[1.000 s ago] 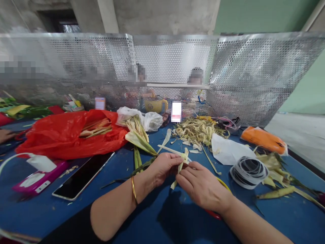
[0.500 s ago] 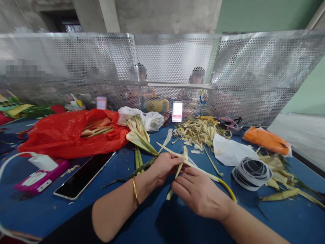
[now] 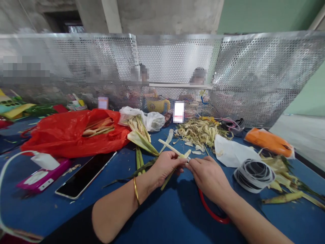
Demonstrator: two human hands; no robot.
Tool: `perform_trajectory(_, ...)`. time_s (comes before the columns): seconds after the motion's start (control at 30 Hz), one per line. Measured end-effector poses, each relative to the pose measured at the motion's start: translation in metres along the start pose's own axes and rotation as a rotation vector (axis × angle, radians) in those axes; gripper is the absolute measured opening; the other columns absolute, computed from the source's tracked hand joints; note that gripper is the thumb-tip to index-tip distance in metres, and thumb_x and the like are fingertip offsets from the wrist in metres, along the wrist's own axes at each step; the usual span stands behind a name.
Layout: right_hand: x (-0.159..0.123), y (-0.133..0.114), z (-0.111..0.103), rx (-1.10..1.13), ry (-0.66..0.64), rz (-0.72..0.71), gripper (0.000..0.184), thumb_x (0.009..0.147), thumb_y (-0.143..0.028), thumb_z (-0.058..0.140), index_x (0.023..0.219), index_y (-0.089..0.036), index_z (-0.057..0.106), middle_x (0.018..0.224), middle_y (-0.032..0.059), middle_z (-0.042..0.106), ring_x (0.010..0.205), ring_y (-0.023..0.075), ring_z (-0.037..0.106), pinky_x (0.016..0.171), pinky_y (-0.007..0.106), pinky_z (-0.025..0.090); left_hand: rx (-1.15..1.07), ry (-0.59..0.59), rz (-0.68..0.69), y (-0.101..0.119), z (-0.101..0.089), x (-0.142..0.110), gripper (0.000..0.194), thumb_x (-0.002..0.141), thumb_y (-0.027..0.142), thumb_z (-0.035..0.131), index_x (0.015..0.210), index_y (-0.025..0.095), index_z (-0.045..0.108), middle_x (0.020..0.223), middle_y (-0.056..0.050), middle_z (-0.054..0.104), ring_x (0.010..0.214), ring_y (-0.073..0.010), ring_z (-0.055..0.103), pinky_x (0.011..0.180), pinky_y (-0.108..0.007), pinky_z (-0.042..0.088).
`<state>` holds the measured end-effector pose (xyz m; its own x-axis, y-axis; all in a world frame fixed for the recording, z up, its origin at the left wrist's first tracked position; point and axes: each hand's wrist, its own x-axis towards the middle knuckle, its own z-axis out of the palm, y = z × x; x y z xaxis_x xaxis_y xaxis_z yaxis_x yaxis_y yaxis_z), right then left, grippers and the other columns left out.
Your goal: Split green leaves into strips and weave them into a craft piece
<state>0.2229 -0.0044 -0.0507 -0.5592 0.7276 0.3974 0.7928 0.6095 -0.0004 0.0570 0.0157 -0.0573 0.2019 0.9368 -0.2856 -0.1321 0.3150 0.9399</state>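
Observation:
My left hand (image 3: pixel 166 166) is closed in a pinch round a pale, folded husk strip (image 3: pixel 185 156). One narrow end of that strip points up and left, and a greener tail hangs below the fingers. My right hand (image 3: pixel 208 173) is closed close beside it, its fingertips meeting the strip's right side at a small greyish piece. From beneath the right palm a thin red curved rod (image 3: pixel 209 210) bends down and right. It looks like part of a loop; the rest is hidden by the hand.
On the blue table are a red plastic bag (image 3: pixel 56 135) with husks, a phone (image 3: pixel 86 176), a purple power strip (image 3: pixel 43 181), a shredded husk heap (image 3: pixel 200 132), white paper (image 3: pixel 235 152), a clear coil (image 3: pixel 254 176) and an orange packet (image 3: pixel 269 142). People sit behind a perforated metal screen (image 3: pixel 175 54).
My right hand has risen towards the strip, its fingers now nearer the left fingertips. The yellow curved piece is out of sight, and a red curve shows below the right hand.

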Motion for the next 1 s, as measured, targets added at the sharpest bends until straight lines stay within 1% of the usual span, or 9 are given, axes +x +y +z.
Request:
perform_trajectory(0.13, 0.0, 0.002, -0.006, 0.128, -0.076, 0.063, 0.033, 0.097, -0.024, 0.038, 0.07, -0.018, 0.055, 0.064, 0.0007, 0.06, 0.057, 0.0136, 0.049, 0.066, 0.029, 0.029, 0.046, 0.032, 0.074, -0.004, -0.006, 0.008, 0.019, 0.068, 0.026, 0.074, 0.071, 0.012, 0.061, 0.058, 0.001, 0.06, 0.041, -0.0052, 0.046, 0.041, -0.019, 0.034)
perform_trajectory(0.2, 0.001, 0.006, -0.005, 0.271, -0.112, 0.165, 0.034, 0.096, -0.03, 0.039, 0.068, -0.019, 0.056, 0.062, 0.0002, 0.058, 0.059, 0.0142, 0.049, 0.065, 0.029, 0.03, 0.043, 0.034, 0.089, -0.004, -0.009, 0.01, 0.02, 0.067, 0.027, 0.074, 0.071, 0.012, 0.061, 0.058, 0.001, 0.059, 0.041, -0.0046, 0.044, 0.041, -0.019, 0.032)
perform_trajectory(0.37, 0.005, 0.016, 0.008, 1.041, -0.252, 0.576, 0.044, 0.088, -0.055, 0.045, 0.073, -0.018, 0.063, 0.065, 0.0003, 0.058, 0.061, 0.0138, 0.05, 0.058, 0.026, 0.034, -0.021, -0.028, -0.024, 0.001, -0.005, 0.003, 0.021, 0.065, 0.027, 0.073, 0.07, 0.013, 0.058, 0.056, 0.003, 0.055, 0.041, -0.0044, 0.043, 0.042, -0.019, 0.029)
perform_trajectory(0.43, 0.005, 0.017, 0.011, 1.338, -0.206, 0.737, 0.046, 0.08, -0.061, 0.055, 0.072, -0.016, 0.062, 0.064, -0.0003, 0.057, 0.057, 0.0116, 0.048, 0.056, 0.024, 0.034, -0.013, -0.077, -0.057, 0.003, -0.002, -0.001, 0.022, 0.065, 0.028, 0.073, 0.071, 0.013, 0.058, 0.056, 0.003, 0.055, 0.042, -0.0045, 0.043, 0.041, -0.019, 0.027)
perform_trajectory(0.5, 0.006, 0.015, 0.012, 1.521, -0.111, 0.838, 0.045, 0.07, -0.059, 0.068, 0.066, -0.015, 0.058, 0.056, -0.0027, 0.053, 0.051, 0.0085, 0.043, 0.051, 0.022, 0.031, 0.014, -0.125, -0.064, 0.003, 0.001, -0.005, 0.025, 0.064, 0.031, 0.075, 0.071, 0.014, 0.059, 0.057, 0.003, 0.055, 0.042, -0.0044, 0.043, 0.041, -0.019, 0.025)
perform_trajectory(0.6, 0.007, 0.01, 0.012, 1.598, 0.016, 0.877, 0.041, 0.06, -0.05, 0.079, 0.062, -0.015, 0.057, 0.049, -0.0048, 0.049, 0.046, 0.0064, 0.039, 0.047, 0.021, 0.028, 0.067, -0.15, -0.058, 0.0, 0.004, -0.007, 0.031, 0.064, 0.04, 0.075, 0.068, 0.014, 0.058, 0.056, 0.003, 0.054, 0.042, -0.0047, 0.042, 0.041, -0.02, 0.023)
perform_trajectory(0.7, 0.007, 0.004, 0.013, 1.568, 0.066, 0.888, 0.04, 0.059, -0.048, 0.08, 0.059, -0.015, 0.057, 0.048, -0.0038, 0.052, 0.044, 0.0064, 0.04, 0.045, 0.022, 0.028, 0.137, -0.139, -0.044, -0.004, 0.005, -0.008, 0.036, 0.064, 0.047, 0.073, 0.067, 0.014, 0.059, 0.054, 0.004, 0.054, 0.041, -0.0044, 0.04, 0.041, -0.02, 0.021)
perform_trajectory(0.83, 0.008, 0.004, 0.012, 1.583, 0.11, 0.94, 0.037, 0.054, -0.045, 0.082, 0.057, -0.015, 0.06, 0.049, -0.0021, 0.056, 0.044, 0.0072, 0.044, 0.045, 0.021, 0.031, 0.198, -0.158, -0.064, -0.004, 0.006, -0.009, 0.028, 0.065, 0.04, 0.073, 0.065, 0.014, 0.06, 0.051, 0.004, 0.053, 0.039, -0.0039, 0.038, 0.041, -0.02, 0.02)
perform_trajectory(1.0, 0.009, 0.008, 0.007, 1.618, 0.27, 0.995, 0.035, 0.047, -0.038, 0.085, 0.06, -0.014, 0.063, 0.048, -0.0023, 0.056, 0.043, 0.0065, 0.044, 0.044, 0.02, 0.031, 0.185, -0.157, -0.047, 0.002, 0.007, -0.011, 0.023, 0.067, 0.034, 0.07, 0.063, 0.014, 0.059, 0.05, 0.003, 0.054, 0.037, -0.0031, 0.035, 0.04, -0.02, 0.018)
